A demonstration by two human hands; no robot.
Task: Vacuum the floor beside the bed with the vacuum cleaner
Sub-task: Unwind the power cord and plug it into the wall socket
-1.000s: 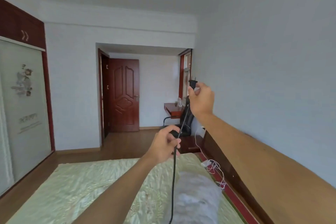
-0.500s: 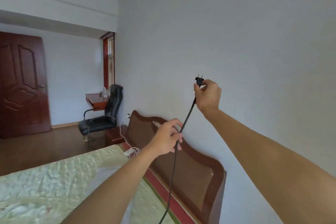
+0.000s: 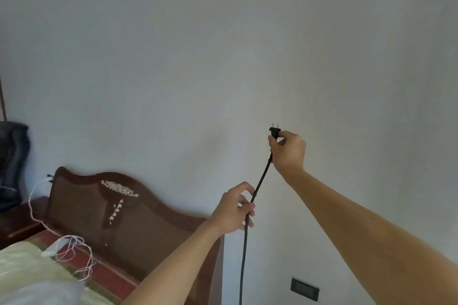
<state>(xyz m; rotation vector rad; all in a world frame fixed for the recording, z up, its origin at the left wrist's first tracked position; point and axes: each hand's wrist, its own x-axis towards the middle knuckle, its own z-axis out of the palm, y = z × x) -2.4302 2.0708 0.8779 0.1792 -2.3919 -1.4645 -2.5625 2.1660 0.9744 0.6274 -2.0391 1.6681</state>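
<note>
Doorway leaves view, socket (image 3: 304, 292) appears at lower right — right hand (image 3: 288, 150) pinches plug (image 3: 275, 131), left hand (image 3: 234, 210) grips cord (image 3: 245, 242) below it; lower plug squarely, keeping cord slack.

1. Your slim black rubber power cord (image 3: 243, 260) and its two-pin plug (image 3: 274, 132) match: black throughout.
2. The arched wooden headboard (image 3: 153, 230) is dark reddish brown, with a cream floral inlay (image 3: 119, 188).
3. The plain plaster wall (image 3: 223, 57) is pale grey-white; its rectangular socket plate (image 3: 304, 288) is black.
4. The glossy bedspread (image 3: 22, 262) is pale cream-green, bordered red; the thin tangled cable (image 3: 32, 205) on it is white.
</note>
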